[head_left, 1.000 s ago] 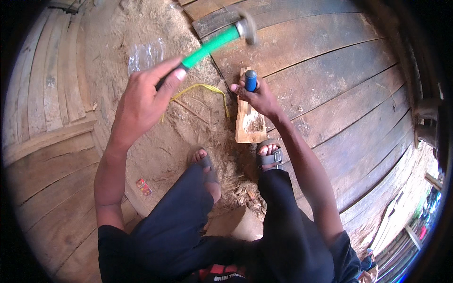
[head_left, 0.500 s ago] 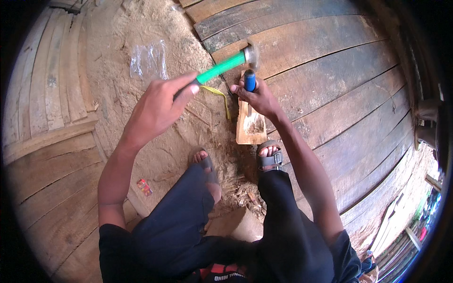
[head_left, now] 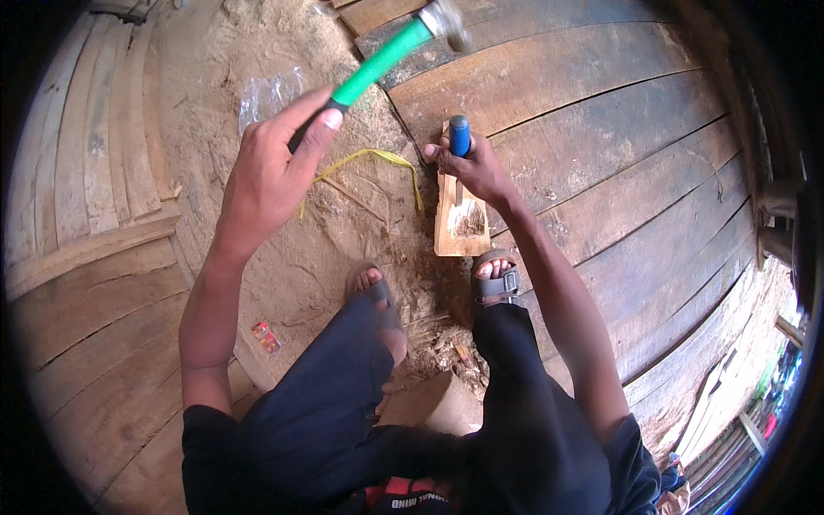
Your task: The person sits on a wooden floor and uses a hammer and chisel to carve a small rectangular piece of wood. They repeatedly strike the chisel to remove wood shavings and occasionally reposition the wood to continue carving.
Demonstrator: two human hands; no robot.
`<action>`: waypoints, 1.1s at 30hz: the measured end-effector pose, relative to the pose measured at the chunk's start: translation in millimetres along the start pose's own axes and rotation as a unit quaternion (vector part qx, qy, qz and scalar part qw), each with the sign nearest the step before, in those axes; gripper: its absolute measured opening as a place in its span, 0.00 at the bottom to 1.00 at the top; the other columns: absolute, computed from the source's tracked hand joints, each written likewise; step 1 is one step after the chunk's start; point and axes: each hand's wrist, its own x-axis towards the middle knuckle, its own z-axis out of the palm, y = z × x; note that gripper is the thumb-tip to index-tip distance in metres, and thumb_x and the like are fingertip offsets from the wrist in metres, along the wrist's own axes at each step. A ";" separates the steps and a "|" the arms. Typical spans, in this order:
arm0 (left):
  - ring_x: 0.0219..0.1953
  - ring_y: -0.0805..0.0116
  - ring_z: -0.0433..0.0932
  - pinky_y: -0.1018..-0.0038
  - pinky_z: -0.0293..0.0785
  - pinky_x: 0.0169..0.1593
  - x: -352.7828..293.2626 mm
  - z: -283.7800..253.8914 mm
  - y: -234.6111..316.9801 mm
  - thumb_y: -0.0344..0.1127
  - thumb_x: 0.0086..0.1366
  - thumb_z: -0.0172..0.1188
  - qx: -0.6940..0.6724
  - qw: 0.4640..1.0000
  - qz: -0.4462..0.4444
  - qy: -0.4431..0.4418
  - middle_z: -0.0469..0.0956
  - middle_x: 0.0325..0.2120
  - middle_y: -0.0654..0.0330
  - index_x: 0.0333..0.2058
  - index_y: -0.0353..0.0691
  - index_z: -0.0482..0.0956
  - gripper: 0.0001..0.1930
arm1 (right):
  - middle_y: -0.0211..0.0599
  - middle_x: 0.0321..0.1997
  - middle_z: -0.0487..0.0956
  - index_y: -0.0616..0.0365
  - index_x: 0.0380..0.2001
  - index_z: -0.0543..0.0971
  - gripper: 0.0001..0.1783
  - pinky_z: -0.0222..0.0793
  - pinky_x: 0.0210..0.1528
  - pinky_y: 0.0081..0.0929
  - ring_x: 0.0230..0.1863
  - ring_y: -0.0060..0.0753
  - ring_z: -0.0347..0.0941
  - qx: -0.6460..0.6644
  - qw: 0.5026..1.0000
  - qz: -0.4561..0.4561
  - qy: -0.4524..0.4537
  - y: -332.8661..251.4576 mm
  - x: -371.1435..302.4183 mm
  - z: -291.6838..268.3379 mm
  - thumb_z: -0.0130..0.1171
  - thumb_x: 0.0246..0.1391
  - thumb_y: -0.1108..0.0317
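My left hand (head_left: 276,167) is closed round the black grip of a hammer (head_left: 384,60). The hammer's green shaft slants up to the right, and its metal head, blurred by motion, is raised well away from the chisel. A blue-handled chisel (head_left: 459,137) stands nearly upright in my closed right hand (head_left: 483,178). Its blade comes down onto a pale wooden block (head_left: 445,242), beside a rough hollow cut in the wood. The block lies just beyond my right foot, and my right hand covers part of it.
Wide wooden planks (head_left: 592,129) spread to the right, and more boards (head_left: 94,326) lie at the left. On the dusty ground are a yellow strip (head_left: 373,154), clear plastic (head_left: 266,94) and a small red packet (head_left: 266,336). Wood chips (head_left: 459,352) lie between my sandalled feet.
The hammer head has gone from just above the chisel's top to higher and farther off. My left hand has shifted slightly left, while the chisel remains on the block.
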 end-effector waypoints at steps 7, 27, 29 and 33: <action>0.27 0.79 0.72 0.78 0.69 0.30 8.3 1.7 -7.4 0.40 0.71 0.54 0.093 0.994 0.056 -0.031 0.78 0.27 0.63 0.56 0.31 0.73 0.21 | 0.26 0.20 0.72 0.57 0.22 0.73 0.22 0.63 0.27 0.26 0.23 0.21 0.66 -0.030 0.999 0.015 0.007 3.7 2.1 -2.7 0.67 0.55 0.52; 0.30 0.74 0.74 0.75 0.71 0.36 -7.6 22.6 -5.0 0.39 0.69 0.56 -0.001 1.000 0.029 0.000 0.81 0.33 0.58 0.54 0.31 0.75 0.20 | 0.29 0.21 0.75 0.61 0.26 0.76 0.18 0.67 0.31 0.26 0.26 0.21 0.70 -0.023 0.999 0.028 -0.001 -5.1 -1.3 1.4 0.68 0.54 0.57; 0.30 0.73 0.75 0.75 0.72 0.37 -7.2 16.0 8.5 0.40 0.69 0.56 -0.055 0.997 0.023 0.046 0.81 0.33 0.56 0.52 0.30 0.75 0.20 | 0.29 0.21 0.75 0.61 0.26 0.76 0.17 0.67 0.30 0.26 0.25 0.21 0.70 0.009 1.000 0.006 0.006 11.7 0.8 -7.5 0.68 0.54 0.58; 0.25 0.80 0.67 0.78 0.65 0.28 -17.6 27.4 -24.6 0.40 0.71 0.53 0.064 0.994 0.090 0.007 0.72 0.23 0.66 0.54 0.31 0.74 0.20 | 0.28 0.21 0.74 0.60 0.26 0.74 0.16 0.67 0.29 0.26 0.25 0.20 0.69 0.039 0.999 -0.005 0.019 16.1 2.7 -4.3 0.67 0.55 0.61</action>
